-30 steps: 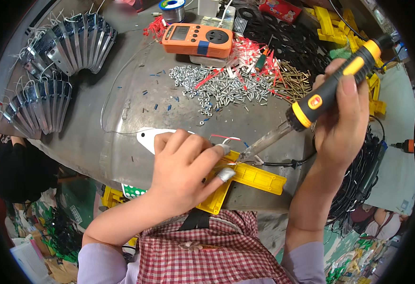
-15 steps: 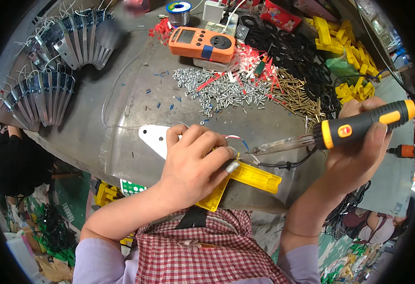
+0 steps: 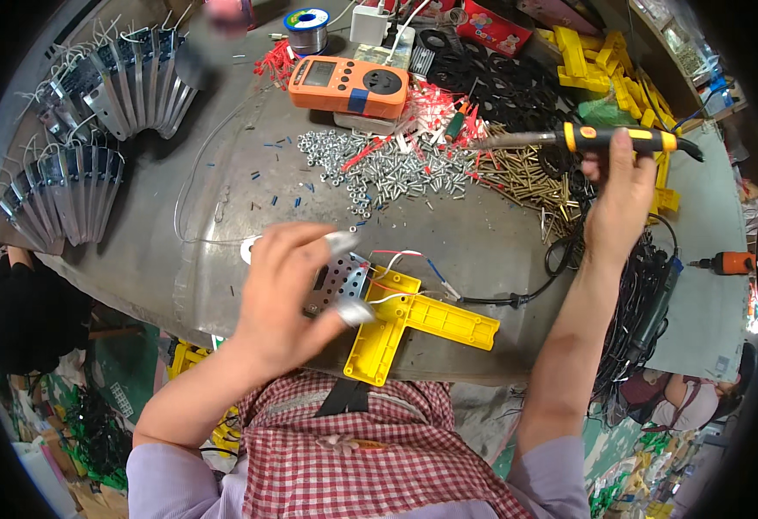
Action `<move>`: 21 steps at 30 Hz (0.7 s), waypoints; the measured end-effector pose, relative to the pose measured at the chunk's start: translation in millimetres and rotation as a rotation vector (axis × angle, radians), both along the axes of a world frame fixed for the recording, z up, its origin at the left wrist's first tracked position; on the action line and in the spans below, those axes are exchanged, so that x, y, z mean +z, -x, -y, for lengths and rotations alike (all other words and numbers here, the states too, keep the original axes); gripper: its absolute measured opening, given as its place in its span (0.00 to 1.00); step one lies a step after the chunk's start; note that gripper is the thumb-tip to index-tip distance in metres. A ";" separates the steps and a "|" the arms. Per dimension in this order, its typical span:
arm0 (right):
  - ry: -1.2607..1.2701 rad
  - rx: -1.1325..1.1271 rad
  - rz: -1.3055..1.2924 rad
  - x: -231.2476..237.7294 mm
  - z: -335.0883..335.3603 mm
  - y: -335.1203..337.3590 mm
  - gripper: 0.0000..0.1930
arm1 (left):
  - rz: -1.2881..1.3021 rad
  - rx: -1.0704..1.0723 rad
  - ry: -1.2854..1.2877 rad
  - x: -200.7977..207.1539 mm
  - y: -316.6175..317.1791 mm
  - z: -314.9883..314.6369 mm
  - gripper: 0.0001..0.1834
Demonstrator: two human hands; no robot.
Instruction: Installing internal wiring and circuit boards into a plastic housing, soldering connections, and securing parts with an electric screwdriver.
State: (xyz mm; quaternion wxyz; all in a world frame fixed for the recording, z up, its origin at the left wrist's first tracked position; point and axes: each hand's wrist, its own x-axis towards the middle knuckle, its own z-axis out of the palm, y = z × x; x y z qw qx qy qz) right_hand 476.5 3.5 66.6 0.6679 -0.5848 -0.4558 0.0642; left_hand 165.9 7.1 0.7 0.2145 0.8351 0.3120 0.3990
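My right hand (image 3: 619,203) grips a black and yellow soldering iron (image 3: 604,137), whose metal tip points left above the brass pins. My left hand (image 3: 279,290) is open, thumb and forefinger apart, both fingertips wrapped in something silvery white. It hovers over a perforated metal plate (image 3: 344,278) and hides part of it. Beside that hand lies a yellow T-shaped plastic housing (image 3: 450,321), its ribbed inside facing up. Thin red, white and blue wires run across the housing to a black cable (image 3: 491,301) on its right.
An orange multimeter (image 3: 349,86) and a solder spool (image 3: 307,33) stand at the back. Silver screws (image 3: 396,164), brass pins (image 3: 517,173) and black rings (image 3: 491,65) are heaped nearby. Metal plates with wires (image 3: 72,190) stand at left; an orange-handled tool (image 3: 729,263) lies at right.
My right hand has lifted the soldering iron up and away from the wires. The left hand has let go of the work at the housing, opened and moved left.
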 end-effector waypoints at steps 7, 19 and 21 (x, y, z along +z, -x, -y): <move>-0.067 0.037 0.073 -27.4 -49.3 -15.7 0.12 | -0.081 -0.155 -0.004 -6.7 22.2 -16.3 0.13; 0.148 -0.021 0.290 -59.5 -160.7 -13.0 0.17 | -0.526 -0.365 0.071 6.4 15.4 -24.3 0.54; 0.475 0.218 0.179 -61.1 -148.4 -20.2 0.15 | -0.572 -0.333 0.096 14.2 12.8 -25.0 0.52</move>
